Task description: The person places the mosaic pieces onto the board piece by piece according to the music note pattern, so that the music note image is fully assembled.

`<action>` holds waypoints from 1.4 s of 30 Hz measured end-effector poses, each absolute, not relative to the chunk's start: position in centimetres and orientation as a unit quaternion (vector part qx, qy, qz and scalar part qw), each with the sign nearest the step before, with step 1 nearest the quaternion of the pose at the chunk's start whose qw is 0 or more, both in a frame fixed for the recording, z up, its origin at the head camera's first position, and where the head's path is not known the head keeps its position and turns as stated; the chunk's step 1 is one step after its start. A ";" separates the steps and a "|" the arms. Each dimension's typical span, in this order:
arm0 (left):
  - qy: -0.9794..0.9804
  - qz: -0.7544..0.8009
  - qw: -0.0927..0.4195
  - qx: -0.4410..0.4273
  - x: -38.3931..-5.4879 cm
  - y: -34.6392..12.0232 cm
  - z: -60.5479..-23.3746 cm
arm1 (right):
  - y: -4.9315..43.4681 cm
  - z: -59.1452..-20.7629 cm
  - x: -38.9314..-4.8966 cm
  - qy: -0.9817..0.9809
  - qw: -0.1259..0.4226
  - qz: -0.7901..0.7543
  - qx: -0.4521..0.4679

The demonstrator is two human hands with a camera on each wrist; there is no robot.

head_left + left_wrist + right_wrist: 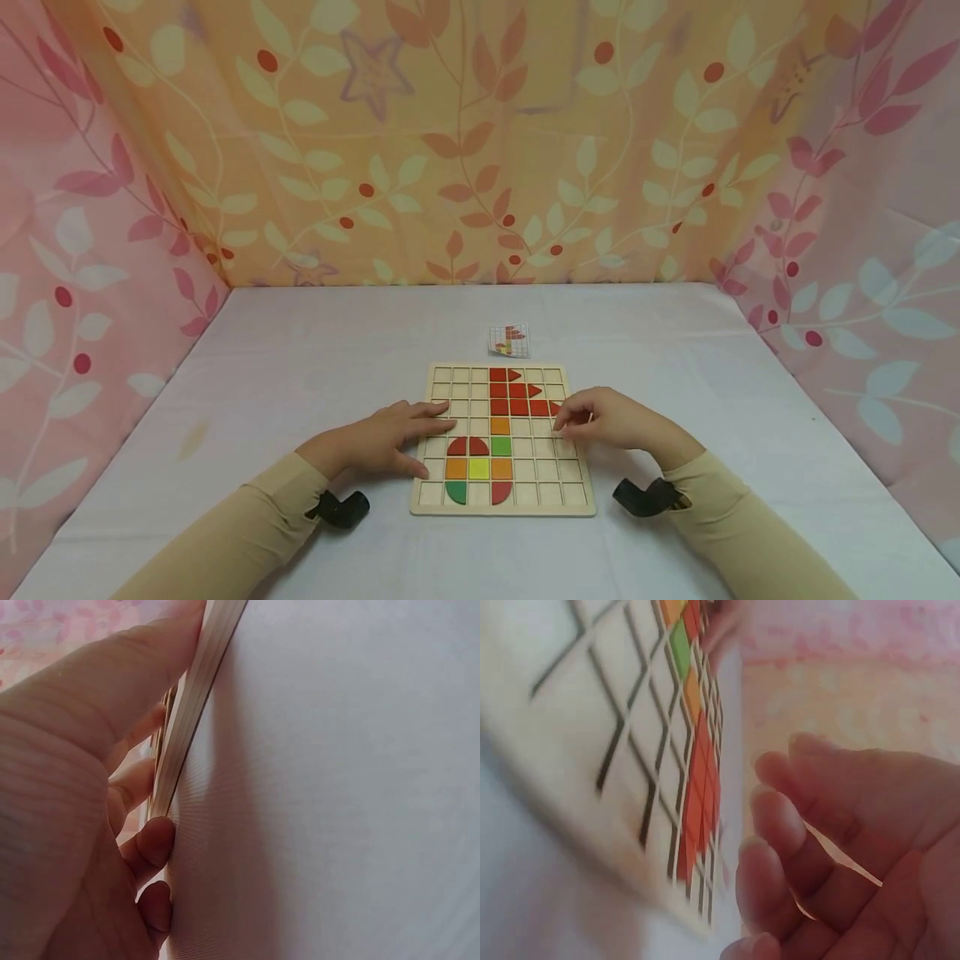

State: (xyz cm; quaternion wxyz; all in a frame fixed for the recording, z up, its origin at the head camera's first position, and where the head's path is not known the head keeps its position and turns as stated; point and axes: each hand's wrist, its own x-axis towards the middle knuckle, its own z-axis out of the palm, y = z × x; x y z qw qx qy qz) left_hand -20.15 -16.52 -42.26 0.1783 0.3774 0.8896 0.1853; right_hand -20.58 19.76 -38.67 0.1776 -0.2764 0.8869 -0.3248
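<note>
A wooden grid board (pixel 547 471) lies on the table, with flat coloured pieces set in its cells. My left hand (pixel 390 433) rests along the board's left side, fingers spread over the edge; in the left wrist view the thumb (pixel 127 675) lies against the wooden edge. Near the right edge hovers my right hand (pixel 611 417), its fingers loosely bent beside a red triangle (pixel 554 407). Nothing shows between those fingers (pixel 769 817) in the right wrist view. Red squares (pixel 498 391) and triangles form three rows above an orange square (pixel 500 426) and a green square (pixel 501 447).
Lower on the board are red quarter circles (pixel 478 447), a yellow square (pixel 478 469) and a green quarter circle (pixel 456 492). Behind the board lies a small printed pattern card (pixel 509 342). Patterned cloth walls (pixel 480 167) enclose the white table (pixel 315 350) at back and sides.
</note>
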 end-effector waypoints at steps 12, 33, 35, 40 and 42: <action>0.891 0.187 0.183 0.370 -20.1 -16.5 -42.2 | 28.1 -39.0 -20.9 0.917 0.157 -0.341 -0.136; 0.891 0.186 0.178 0.374 -20.1 -16.5 -42.2 | 31.3 -40.7 -20.5 0.913 0.184 -0.333 -0.149; 0.891 0.187 0.179 0.373 -20.1 -16.5 -42.2 | 31.1 -40.6 -20.4 0.915 0.181 -0.322 -0.161; 0.893 0.189 0.185 0.365 -20.1 -16.5 -42.3 | 30.4 -40.1 -20.0 0.922 0.190 -0.297 -0.159; 0.892 0.189 0.184 0.366 -20.1 -16.5 -42.3 | 30.0 -39.9 -19.9 0.922 0.198 -0.293 -0.155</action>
